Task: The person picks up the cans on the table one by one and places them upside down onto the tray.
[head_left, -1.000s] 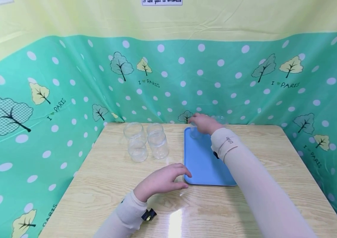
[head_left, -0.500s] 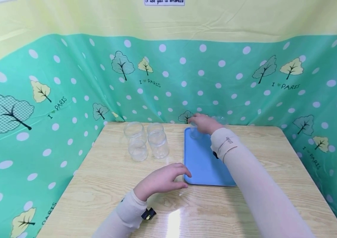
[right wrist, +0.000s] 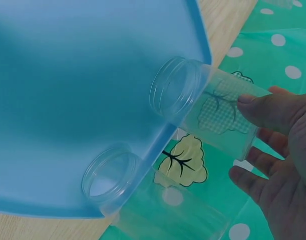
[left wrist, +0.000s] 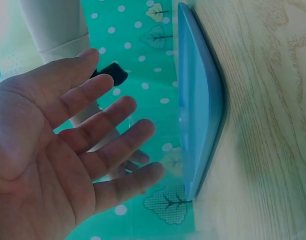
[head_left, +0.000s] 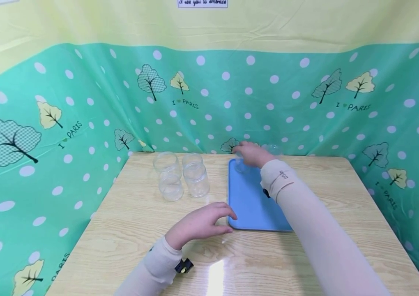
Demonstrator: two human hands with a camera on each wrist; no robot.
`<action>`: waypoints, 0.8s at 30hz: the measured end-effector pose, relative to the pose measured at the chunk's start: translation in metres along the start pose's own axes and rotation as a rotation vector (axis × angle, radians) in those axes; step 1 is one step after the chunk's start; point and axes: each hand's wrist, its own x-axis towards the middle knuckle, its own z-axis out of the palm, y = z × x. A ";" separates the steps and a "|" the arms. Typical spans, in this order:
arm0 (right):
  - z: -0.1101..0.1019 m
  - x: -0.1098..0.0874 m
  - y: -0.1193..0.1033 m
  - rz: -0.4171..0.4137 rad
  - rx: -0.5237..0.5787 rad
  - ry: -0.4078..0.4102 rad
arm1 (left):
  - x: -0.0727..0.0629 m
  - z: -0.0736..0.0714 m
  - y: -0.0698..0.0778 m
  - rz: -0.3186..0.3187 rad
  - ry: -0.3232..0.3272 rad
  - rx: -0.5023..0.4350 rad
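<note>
My right hand (head_left: 252, 154) grips a clear jar (right wrist: 218, 107) near its flat end, thumb on one side and fingers on the other. The jar stands upside down, its threaded mouth against the blue tray (head_left: 254, 205) at the far left corner. A second clear jar (right wrist: 165, 195) stands mouth down beside it, along the tray's far edge; in the head view my right hand and sleeve partly cover it. My left hand (head_left: 203, 222) hovers by the tray's near left corner, palm bare and fingers spread loosely in the left wrist view (left wrist: 67, 135).
Several clear jars stand grouped on the wooden table (head_left: 128, 230) left of the tray, among them a wide jar (head_left: 166, 162) and a short jar (head_left: 171, 190). A green and yellow printed curtain (head_left: 209, 111) encloses the table's back and sides.
</note>
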 end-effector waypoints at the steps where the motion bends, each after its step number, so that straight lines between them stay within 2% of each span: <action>1: 0.000 0.000 0.000 0.000 0.002 0.000 | 0.000 0.000 0.000 0.000 -0.001 0.000; 8: -0.003 0.002 0.004 0.015 0.042 0.029 | 0.000 -0.002 0.002 -0.003 -0.010 -0.004; 13: -0.010 -0.004 0.004 -0.014 0.076 0.060 | 0.000 -0.002 0.002 -0.002 -0.010 0.000; 24: -0.026 -0.020 0.006 -0.079 -0.004 0.135 | 0.002 0.000 0.003 0.013 -0.006 -0.004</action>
